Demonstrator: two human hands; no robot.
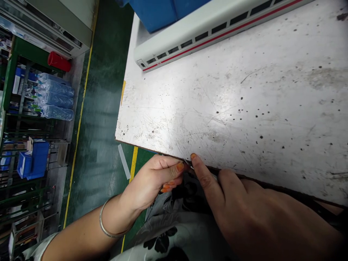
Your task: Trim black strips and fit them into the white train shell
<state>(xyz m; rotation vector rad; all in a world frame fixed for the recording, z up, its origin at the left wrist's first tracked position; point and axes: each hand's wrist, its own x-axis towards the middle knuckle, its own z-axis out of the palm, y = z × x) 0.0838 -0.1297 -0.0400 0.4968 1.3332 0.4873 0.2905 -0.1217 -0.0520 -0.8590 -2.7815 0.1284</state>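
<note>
At the near edge of the scratched workbench [185, 108], the left hand [152, 177] pinches a thin sliver [189, 164] lengthwise toward the right hand [241, 206], whose grip is hidden; green floor [102, 105] lies left of the workbench.

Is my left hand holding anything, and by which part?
Your left hand seems to pinch something thin beside the table; what, and which part, can't be told.

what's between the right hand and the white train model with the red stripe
In the head view, the stretch between the right hand and the train model is scratched white tabletop with dark specks.
</note>
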